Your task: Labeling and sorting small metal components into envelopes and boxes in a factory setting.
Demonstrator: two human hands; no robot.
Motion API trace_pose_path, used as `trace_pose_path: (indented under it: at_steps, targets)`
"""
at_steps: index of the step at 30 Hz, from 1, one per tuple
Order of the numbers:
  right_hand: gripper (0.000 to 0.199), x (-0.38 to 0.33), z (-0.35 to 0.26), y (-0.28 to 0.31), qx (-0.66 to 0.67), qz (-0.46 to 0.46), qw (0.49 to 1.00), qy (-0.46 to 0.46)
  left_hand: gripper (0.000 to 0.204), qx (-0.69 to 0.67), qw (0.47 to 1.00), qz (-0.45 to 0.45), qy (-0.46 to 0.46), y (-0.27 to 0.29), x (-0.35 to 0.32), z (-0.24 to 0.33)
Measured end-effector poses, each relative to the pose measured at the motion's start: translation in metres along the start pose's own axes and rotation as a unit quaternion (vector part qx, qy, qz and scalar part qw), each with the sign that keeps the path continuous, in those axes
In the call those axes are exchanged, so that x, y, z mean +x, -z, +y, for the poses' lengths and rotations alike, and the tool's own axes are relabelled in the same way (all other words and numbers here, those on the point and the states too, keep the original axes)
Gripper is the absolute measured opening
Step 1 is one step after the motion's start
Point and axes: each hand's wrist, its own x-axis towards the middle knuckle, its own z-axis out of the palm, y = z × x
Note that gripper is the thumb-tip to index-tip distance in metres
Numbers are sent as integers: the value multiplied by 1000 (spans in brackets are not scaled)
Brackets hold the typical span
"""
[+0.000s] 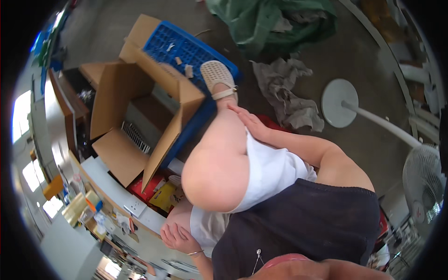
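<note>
My right hand (252,123) lies on my bare lower leg just above the ankle, fingers stretched out and holding nothing. My left hand (180,238), with a bracelet at its wrist, rests on my other knee, its fingers lying over the skin. The raised knee (214,179) is between the two hands. Beyond my right hand is my foot in a cream perforated shoe (217,73). An open cardboard box (109,100) stands to the left of the leg, its flaps spread outward. Part of its inside is in shadow.
A blue plastic pallet (198,46) lies beside the box. Crumpled grey paper (282,91) and a green sheet (275,21) are on the floor ahead. A white standing fan (424,179) with a round base (339,103) is at right. A cluttered workbench (109,179) runs along the left.
</note>
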Motion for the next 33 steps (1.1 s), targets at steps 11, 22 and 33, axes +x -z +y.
trace_pose_path:
  at_steps: [11,22,33]
  targets:
    - [47,-19,14,-1,-28,-5,1000,3,25,47,998,-29,34,0,2,12]
    - [71,-27,43,-12,152,-41,985,-75,20,88,993,-60,41,2,1,43]
    - [79,-41,67,-37,130,-117,971,-163,25,-27,991,-31,125,7,-90,78]
